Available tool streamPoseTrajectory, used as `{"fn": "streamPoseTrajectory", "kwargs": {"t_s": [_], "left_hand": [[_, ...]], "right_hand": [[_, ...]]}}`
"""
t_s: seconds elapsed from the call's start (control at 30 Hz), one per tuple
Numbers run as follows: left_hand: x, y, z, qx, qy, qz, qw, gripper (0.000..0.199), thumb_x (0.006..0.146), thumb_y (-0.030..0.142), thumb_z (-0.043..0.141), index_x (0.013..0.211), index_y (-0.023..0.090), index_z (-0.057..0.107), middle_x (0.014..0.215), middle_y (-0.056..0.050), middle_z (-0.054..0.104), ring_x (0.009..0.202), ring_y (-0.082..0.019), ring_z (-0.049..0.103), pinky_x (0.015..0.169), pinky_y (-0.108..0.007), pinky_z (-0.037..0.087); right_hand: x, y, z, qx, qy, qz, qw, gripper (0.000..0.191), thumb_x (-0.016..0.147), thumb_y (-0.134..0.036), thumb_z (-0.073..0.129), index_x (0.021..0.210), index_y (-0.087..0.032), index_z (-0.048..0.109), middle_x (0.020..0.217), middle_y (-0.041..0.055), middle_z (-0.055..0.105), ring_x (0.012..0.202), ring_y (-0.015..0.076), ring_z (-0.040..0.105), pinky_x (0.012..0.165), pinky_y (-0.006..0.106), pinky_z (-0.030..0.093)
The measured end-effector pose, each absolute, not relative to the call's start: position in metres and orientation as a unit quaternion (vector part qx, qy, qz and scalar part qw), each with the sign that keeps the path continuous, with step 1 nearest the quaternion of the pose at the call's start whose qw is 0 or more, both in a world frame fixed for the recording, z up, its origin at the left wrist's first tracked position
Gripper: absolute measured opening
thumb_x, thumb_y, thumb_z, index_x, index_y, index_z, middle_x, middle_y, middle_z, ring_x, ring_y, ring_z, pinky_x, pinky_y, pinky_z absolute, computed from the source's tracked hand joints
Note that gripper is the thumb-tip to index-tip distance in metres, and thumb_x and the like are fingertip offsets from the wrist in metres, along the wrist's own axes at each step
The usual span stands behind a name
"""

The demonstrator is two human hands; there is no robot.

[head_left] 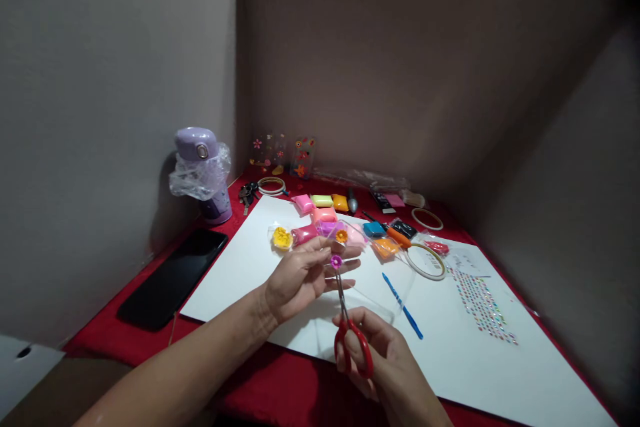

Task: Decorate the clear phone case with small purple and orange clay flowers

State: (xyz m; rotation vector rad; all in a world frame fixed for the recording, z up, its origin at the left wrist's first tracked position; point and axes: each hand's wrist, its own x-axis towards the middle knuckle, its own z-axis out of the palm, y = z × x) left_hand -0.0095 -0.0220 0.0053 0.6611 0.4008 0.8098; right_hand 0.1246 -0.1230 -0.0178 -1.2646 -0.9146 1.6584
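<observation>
My left hand (305,277) is turned palm up, its thumb and fingers around what looks like a clear phone case (367,300), of which mostly the faint edges show. An orange flower (341,235) and a purple flower (336,261) with a pale centre appear near my left fingertips, seemingly on the case. My right hand (383,357) grips scissors (343,307) by their red handles. The blades point up and away, nearly together, with their tips at the purple flower. Behind my left fingers lie several packets of coloured clay (324,215).
A white board (465,360) covers much of the red cloth. On it are a blue clay tool (403,305), a hoop-like tape roll (427,261) and a gem sticker sheet (483,307). A black phone (173,280) and a purple bottle (197,147) stand left. Decorated clear cases (303,157) lean at the back.
</observation>
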Motion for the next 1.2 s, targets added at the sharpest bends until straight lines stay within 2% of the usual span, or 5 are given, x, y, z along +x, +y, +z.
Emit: {"fn": "streamPoseTrajectory", "kwargs": {"t_s": [0.23, 0.57, 0.8, 1.2], "left_hand": [[-0.0094, -0.0239, 0.0068, 0.313, 0.174, 0.379, 0.853, 0.016, 0.088, 0.019, 0.053, 0.103, 0.020, 0.059, 0.135, -0.011, 0.050, 0.115, -0.029, 0.054, 0.090, -0.047, 0.046], [-0.0081, -0.0252, 0.0074, 0.315, 0.173, 0.390, 0.848, 0.020, 0.091, 0.017, 0.047, 0.107, 0.019, 0.059, 0.133, -0.011, 0.051, 0.111, -0.026, 0.056, 0.088, -0.044, 0.048], [-0.0076, -0.0252, 0.0085, 0.310, 0.180, 0.390, 0.848, 0.021, 0.092, 0.016, 0.046, 0.109, 0.019, 0.058, 0.131, -0.012, 0.053, 0.109, -0.026, 0.057, 0.090, -0.045, 0.047], [-0.0077, -0.0256, 0.0062, 0.290, 0.176, 0.400, 0.851, 0.019, 0.092, 0.014, 0.045, 0.106, 0.019, 0.056, 0.134, -0.012, 0.052, 0.111, -0.027, 0.057, 0.091, -0.048, 0.045]], "right_hand": [[0.1237, -0.1216, -0.0153, -0.509, -0.348, 0.656, 0.435, 0.046, 0.068, -0.054, 0.073, 0.090, -0.017, 0.056, 0.059, -0.0031, 0.055, 0.042, 0.0025, 0.031, 0.040, 0.014, 0.018], [0.1216, -0.1180, -0.0162, -0.496, -0.350, 0.648, 0.460, 0.046, 0.067, -0.053, 0.074, 0.089, -0.017, 0.055, 0.054, -0.0038, 0.054, 0.040, 0.0018, 0.028, 0.039, 0.015, 0.013], [0.1199, -0.1179, -0.0141, -0.493, -0.340, 0.653, 0.463, 0.047, 0.067, -0.052, 0.075, 0.089, -0.016, 0.055, 0.052, -0.0059, 0.049, 0.038, 0.0006, 0.023, 0.039, 0.015, 0.012], [0.1193, -0.1173, -0.0176, -0.468, -0.305, 0.676, 0.480, 0.044, 0.070, -0.049, 0.074, 0.091, -0.015, 0.055, 0.051, -0.0045, 0.051, 0.039, 0.0007, 0.023, 0.039, 0.015, 0.012]]}}
